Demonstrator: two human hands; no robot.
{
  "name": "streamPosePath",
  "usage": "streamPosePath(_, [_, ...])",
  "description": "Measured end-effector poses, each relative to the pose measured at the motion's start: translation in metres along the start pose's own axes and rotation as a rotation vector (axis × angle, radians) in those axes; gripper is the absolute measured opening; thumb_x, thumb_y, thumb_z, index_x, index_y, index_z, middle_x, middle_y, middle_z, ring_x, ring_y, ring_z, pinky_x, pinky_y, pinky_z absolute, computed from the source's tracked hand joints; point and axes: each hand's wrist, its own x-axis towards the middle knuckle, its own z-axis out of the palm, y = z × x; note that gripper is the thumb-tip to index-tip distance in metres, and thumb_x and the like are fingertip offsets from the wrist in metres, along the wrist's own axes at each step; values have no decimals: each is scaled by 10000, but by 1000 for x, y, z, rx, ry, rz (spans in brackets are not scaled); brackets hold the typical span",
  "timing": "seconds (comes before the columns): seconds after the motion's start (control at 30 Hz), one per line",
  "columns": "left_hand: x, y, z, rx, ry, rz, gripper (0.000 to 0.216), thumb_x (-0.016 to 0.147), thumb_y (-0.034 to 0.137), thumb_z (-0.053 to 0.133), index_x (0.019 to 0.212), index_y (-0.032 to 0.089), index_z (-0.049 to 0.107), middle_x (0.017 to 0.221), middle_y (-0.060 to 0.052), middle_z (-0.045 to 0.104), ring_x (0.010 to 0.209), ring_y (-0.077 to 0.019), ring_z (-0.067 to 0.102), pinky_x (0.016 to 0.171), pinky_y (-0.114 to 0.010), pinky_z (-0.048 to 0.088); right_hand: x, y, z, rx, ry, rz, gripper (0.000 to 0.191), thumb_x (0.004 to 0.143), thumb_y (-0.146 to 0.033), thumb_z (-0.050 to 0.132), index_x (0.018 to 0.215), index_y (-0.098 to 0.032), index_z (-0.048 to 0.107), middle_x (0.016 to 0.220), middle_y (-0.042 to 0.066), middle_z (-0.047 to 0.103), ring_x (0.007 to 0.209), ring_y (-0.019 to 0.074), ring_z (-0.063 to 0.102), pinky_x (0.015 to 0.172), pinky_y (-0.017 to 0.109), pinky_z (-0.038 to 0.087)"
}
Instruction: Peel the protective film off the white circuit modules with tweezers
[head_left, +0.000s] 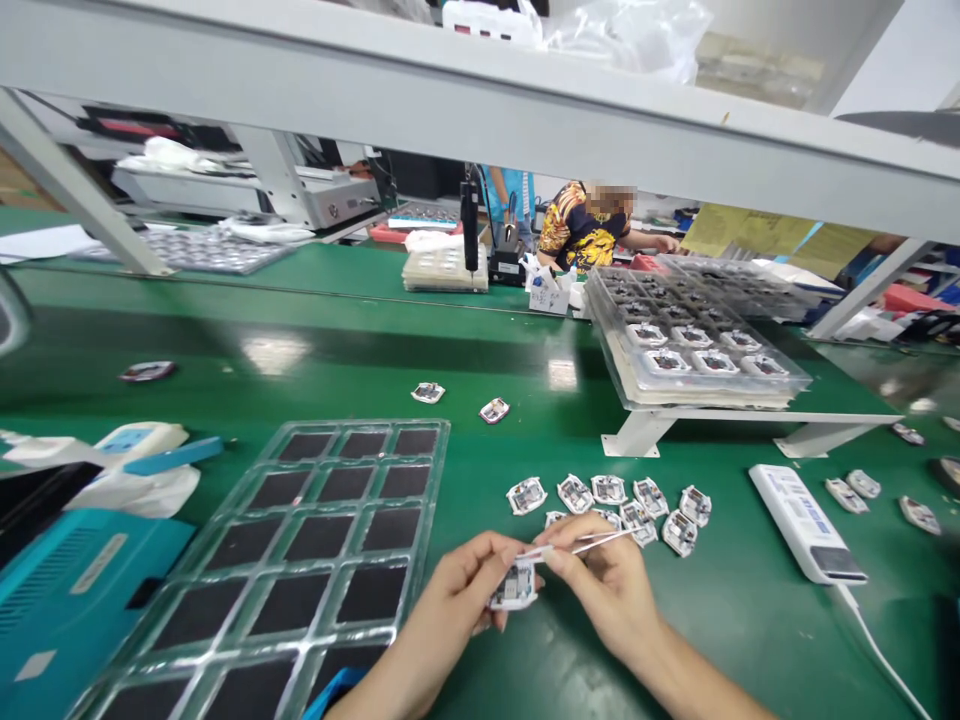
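White-framed circuit module [514, 588]: held above the green benchtop [345, 385], near the right side of the compartmented tray. Gripped by the left hand [469, 590], thumb and fingers closed on its edges, circuit face exposed. Slim white tweezer-like tool [611, 537]: pinched between thumb and fingertips of the right hand [611, 580], laid across the upper edge of the module; actual contact cannot be told.

Containers. Clear compartmented tray [304, 648]: set at the left hand's side, three columns wide, a dark square panel seen in each visible compartment. Clear stacked tray [697, 384]: raised on a white-legged stand [645, 432], its pockets filled with circuit modules.

Loose modules [526, 495]: clustered just beyond the hands, some partly hidden by the right hand. Two more are laid farther back, well apart from the cluster.

Edges and room. The right forearm is separated from the white cabled device [806, 525] by a stretch of benchtop. The left forearm is bordered closely by the compartmented tray. The work area is spanned, higher and farther back, by a grey shelf beam [480, 95].
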Motion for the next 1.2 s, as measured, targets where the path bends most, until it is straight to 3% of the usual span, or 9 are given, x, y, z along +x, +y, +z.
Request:
streamPosePath(0.2, [-1,-4,0,-6,9,0,518,691,673,705,777,163,669,657,-1,662,491,-87,445,477,-213,298,-1,0,3,-91,25,-81,41,871,-221,697,832,-213,696,829,45,780,787,189,753,705,268,609])
streamPosePath(0.4, [-2,-1,0,-30,23,-26,467,683,617,729,779,163,675,608,37,583,518,-91,447,505,-210,318,-3,2,2,-228,8,-179,56,866,-163,682,841,-205,708,816,56,775,764,192,743,708,296,601])
streamPosePath(0.63, [-3,0,-3,10,-44,3,408,755,529,683,924,157,695,617,27,580,538,-111,466,507,-230,297,-2,5,2,-116,76,-40,110,888,-291,678,842,-192,688,818,52,765,705,178,735,639,270,603])
streamPosePath(0.73, [-3,-1,-3,34,-46,17,398,756,515,678,938,162,698,651,21,592,550,-117,475,517,-237,306,-3,5,3,-147,82,-53,82,897,-255,664,840,-198,680,811,47,760,746,185,735,679,282,598])
streamPosePath(0.9, [-3,-1,-3,52,-12,44,359,769,498,662,922,176,698,654,27,574,575,-129,478,545,-243,329,-4,4,5,-242,42,-225,98,876,-128,656,864,-220,686,835,41,774,829,196,731,831,349,579])
streamPosePath(1.1, [-4,1,-4,-11,-2,47,321,781,484,652,881,181,687,643,33,551,564,-124,440,542,-244,304,-4,6,6,-188,54,-256,117,852,-120,690,893,-227,713,871,47,785,831,205,752,770,322,605])
streamPosePath(1.2, [-4,-1,-5,-16,-58,69,321,789,458,666,957,183,675,703,25,566,610,-129,462,570,-250,322,-2,5,5,-207,58,-277,122,841,-117,702,861,-233,732,847,34,788,830,198,751,846,331,589])
